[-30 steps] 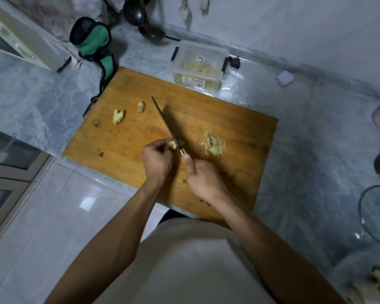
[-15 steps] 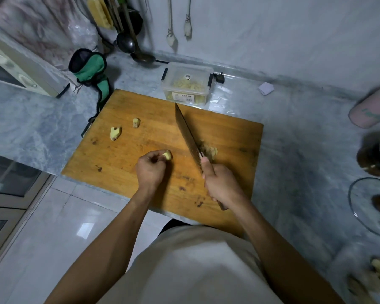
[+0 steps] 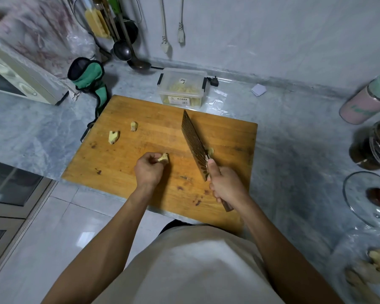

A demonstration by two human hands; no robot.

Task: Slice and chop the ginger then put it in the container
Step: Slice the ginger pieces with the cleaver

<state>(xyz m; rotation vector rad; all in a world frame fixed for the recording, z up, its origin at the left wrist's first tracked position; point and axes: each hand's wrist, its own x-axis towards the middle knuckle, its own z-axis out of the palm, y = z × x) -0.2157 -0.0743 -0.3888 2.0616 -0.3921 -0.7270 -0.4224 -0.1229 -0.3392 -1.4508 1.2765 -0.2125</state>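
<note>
A wooden cutting board (image 3: 154, 132) is laid on a grey marble counter (image 3: 294, 137). A ginger chunk (image 3: 163, 158) is pinched at the tips of the curled fingers (image 3: 150, 156) of the left hand (image 3: 148, 171), just above the board near its middle. The handle of a cleaver (image 3: 194, 142) is gripped in the right hand (image 3: 225, 186), with the fingers wrapped around it and the thumb laid along the base of the blade. The blade is tilted with its broad face turned towards the left hand, and it stretches away from the right fingers towards the far edge of the board. A little cut ginger (image 3: 210, 151) is seen just beyond the right thumb, mostly hidden behind the blade. Two more ginger pieces (image 3: 114, 137) are lying on the board to the far left of the left fingers, well apart from them. A clear plastic container (image 3: 182, 89), with pale ginger inside, is placed on the counter just past the board's far edge, well beyond both hands. A glass lid (image 3: 366, 198) is seen on the counter far to the right of the right fingers.
</note>
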